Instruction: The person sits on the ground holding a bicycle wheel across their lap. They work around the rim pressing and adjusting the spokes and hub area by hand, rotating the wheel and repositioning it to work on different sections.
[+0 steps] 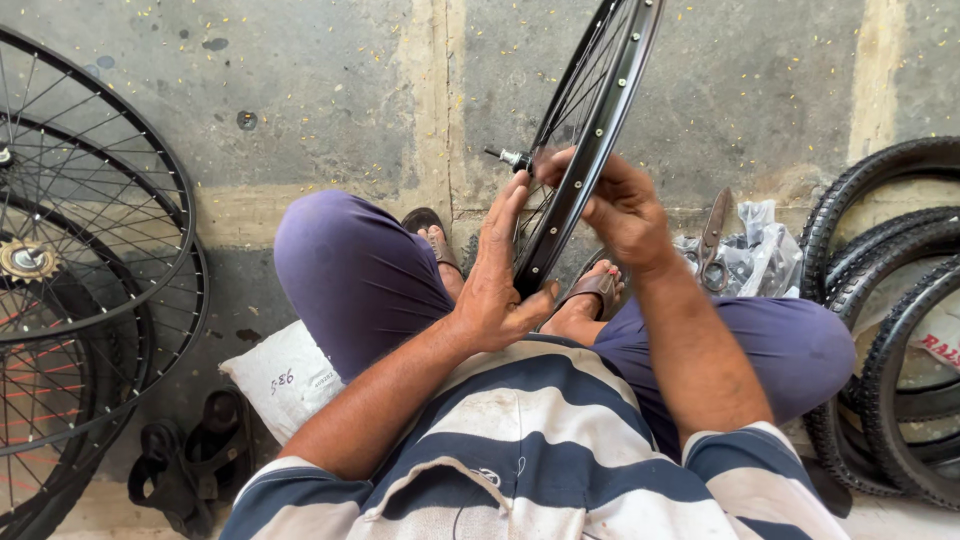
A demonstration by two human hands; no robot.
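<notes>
I sit on the floor with a black spoked bicycle wheel rim (610, 90) standing upright between my knees, its lower edge near my sandalled feet. My left hand (500, 275) lies flat against the left side of the rim, fingers stretched up toward the hub axle (510, 157), thumb hooked under the rim. My right hand (615, 205) is closed over the rim's right side, fingertips pinched at the edge near the hub; what they pinch is too small to tell.
Several spoked wheels (90, 260) lean at the left. Black tyres (890, 320) are stacked at the right. Scissors (712, 240) lie on a crumpled plastic bag (755, 260). A white sack (285, 375) and black sandals (190, 460) sit at lower left.
</notes>
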